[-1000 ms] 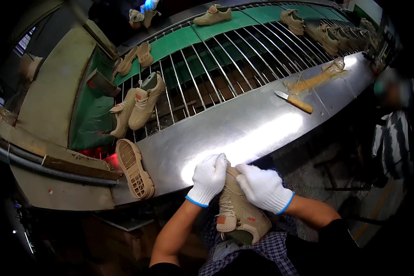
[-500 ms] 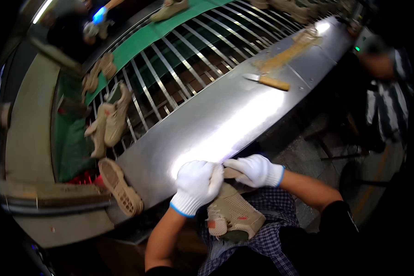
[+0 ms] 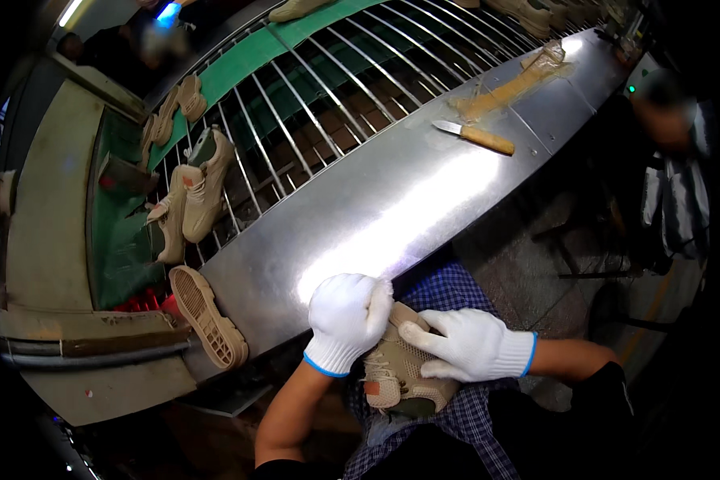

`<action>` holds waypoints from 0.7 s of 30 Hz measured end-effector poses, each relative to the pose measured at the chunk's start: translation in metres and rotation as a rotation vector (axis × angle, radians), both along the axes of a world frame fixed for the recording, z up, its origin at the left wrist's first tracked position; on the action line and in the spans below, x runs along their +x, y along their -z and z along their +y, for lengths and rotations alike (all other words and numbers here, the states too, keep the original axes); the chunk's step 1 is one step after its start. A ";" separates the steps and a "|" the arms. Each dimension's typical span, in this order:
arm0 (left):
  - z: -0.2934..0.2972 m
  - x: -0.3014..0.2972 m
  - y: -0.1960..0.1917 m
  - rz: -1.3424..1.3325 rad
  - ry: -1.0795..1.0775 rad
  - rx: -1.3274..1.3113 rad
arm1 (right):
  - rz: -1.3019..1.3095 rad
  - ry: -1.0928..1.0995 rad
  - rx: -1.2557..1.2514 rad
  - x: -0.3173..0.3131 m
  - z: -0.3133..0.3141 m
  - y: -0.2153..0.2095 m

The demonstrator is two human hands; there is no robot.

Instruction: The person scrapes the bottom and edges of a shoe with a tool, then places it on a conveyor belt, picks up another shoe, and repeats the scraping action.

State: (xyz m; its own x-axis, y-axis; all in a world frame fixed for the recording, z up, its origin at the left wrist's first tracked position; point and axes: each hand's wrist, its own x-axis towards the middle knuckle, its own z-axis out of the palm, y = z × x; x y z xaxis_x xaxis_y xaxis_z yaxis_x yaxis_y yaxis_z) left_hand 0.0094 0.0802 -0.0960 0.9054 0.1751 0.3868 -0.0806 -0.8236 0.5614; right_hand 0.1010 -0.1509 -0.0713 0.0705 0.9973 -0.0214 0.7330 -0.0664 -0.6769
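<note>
A beige shoe [image 3: 408, 386] with a mesh side, pale laces and a small orange-brown patch rests against my checked apron. My left hand [image 3: 348, 316], in a white knit glove with a blue cuff, is closed at the shoe's toe end; its fingertips are partly hidden. Across the side of the same shoe lies my right hand [image 3: 476, 346], gloved alike, its fingers gripping the upper below the toe. At the left end of the metal table, a beige shoe sole [image 3: 208, 317] leans with its tread showing.
On the metal table [image 3: 336, 216] lie a knife [image 3: 476, 138] with a wooden handle and a strip of brown tape [image 3: 508, 92]. Beyond it runs a rack of metal bars [image 3: 296, 120] with a green belt. A pair of beige shoes [image 3: 204, 188] stands there. Other people are at far left and right.
My right hand has left the toe and come down to the right onto the shoe's side. My left hand stays closed at the toe end.
</note>
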 end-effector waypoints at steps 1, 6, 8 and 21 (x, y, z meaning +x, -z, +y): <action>0.003 -0.007 0.008 -0.096 -0.008 -0.062 | -0.018 0.002 0.033 -0.004 0.000 0.000; -0.001 -0.032 0.023 -0.024 -0.393 -1.050 | 0.279 0.402 0.078 -0.019 0.011 0.016; -0.001 -0.033 0.024 -0.024 -0.356 -1.053 | 0.250 0.409 0.067 -0.027 0.026 0.025; 0.004 -0.036 0.033 -0.025 -0.387 -0.958 | 0.820 0.271 -0.199 0.001 0.042 0.049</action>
